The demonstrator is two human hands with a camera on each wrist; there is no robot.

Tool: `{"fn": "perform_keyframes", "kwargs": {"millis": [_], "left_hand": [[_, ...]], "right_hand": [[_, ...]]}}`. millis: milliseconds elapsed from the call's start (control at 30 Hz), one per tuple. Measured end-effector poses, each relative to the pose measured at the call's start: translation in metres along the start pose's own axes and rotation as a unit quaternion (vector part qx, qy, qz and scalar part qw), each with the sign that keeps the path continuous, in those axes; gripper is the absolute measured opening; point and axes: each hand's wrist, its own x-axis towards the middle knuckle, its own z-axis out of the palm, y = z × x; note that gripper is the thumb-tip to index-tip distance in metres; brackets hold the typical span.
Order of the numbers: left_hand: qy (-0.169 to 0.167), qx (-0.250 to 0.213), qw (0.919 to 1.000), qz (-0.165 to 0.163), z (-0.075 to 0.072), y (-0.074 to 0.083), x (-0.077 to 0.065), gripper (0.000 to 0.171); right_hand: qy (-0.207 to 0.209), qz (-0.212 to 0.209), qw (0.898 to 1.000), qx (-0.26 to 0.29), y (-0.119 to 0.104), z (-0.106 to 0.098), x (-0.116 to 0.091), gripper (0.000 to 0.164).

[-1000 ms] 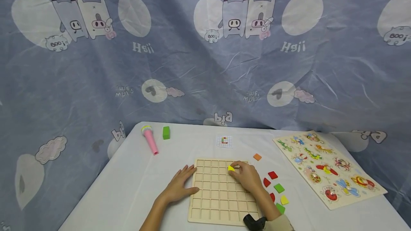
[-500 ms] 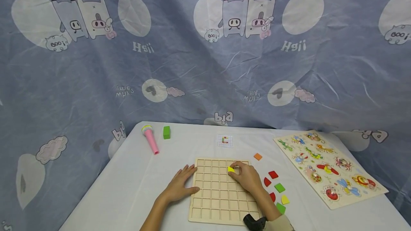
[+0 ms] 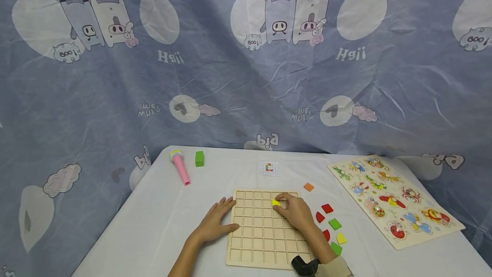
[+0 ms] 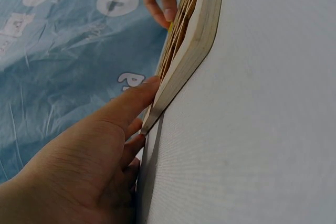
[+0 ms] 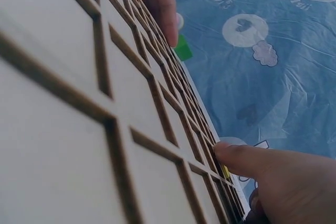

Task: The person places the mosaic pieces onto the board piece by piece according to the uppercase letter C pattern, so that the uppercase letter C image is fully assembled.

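Note:
A light wooden grid board [image 3: 257,243] lies flat on the white table. My right hand [image 3: 297,213] is over its upper part, thumb and fingertips pinching a small yellow piece [image 3: 275,202] at a cell in the second row. In the right wrist view a sliver of yellow piece [image 5: 226,172] shows under the thumb; the fingers partly cover its outline. At the board's left edge my left hand [image 3: 212,226] lies with fingers extended, the thumb touching the rim. The left wrist view shows that left hand [image 4: 89,153] against the board's side [image 4: 181,72].
Right of the board lie an orange square [image 3: 308,187], red pieces [image 3: 327,208], green pieces [image 3: 335,224] and a yellow piece [image 3: 341,238]. Behind it is a pattern card [image 3: 269,169]. A pink microphone [image 3: 180,168] and green block [image 3: 199,159] stand back left; an insect puzzle board [image 3: 396,204] lies right.
The yellow piece in my right fingers has gone from tilted to flatter, shifting very slightly within the cell area. My left hand has stayed at the board's edge.

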Motion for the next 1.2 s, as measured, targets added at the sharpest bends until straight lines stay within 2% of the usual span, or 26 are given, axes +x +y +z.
{"fn": "perform_keyframes", "kwargs": {"millis": [133, 300, 500, 633, 800, 967, 1200], "left_hand": [[0.0, 0.005, 1.0, 0.001, 0.0, 0.0, 0.0, 0.076], [0.0, 0.0, 1.0, 0.003, 0.001, -0.001, 0.001, 0.076], [0.003, -0.001, 1.0, 0.003, 0.001, -0.002, 0.001, 0.077], [0.002, 0.0, 1.0, 0.002, 0.002, -0.003, 0.002, 0.077], [-0.004, -0.002, 1.0, -0.001, 0.002, -0.004, 0.001, 0.078], [-0.003, -0.002, 1.0, -0.007, 0.002, -0.004, 0.001, 0.078], [-0.003, 0.001, 1.0, -0.008, 0.003, -0.006, 0.001, 0.079]], "right_hand": [[-0.001, -0.003, 1.0, 0.02, -0.003, -0.007, -0.001, 0.028], [0.002, -0.005, 0.999, 0.052, -0.007, -0.026, -0.003, 0.026], [0.033, -0.016, 0.998, 0.041, 0.001, -0.055, -0.008, 0.025], [0.061, -0.022, 0.998, 0.022, 0.016, -0.075, -0.014, 0.024], [0.073, 0.009, 0.997, 0.005, 0.039, -0.093, -0.023, 0.027], [0.054, 0.047, 0.997, -0.003, 0.062, -0.104, -0.031, 0.029], [0.016, 0.068, 0.998, -0.007, 0.093, -0.107, -0.036, 0.03]]}}
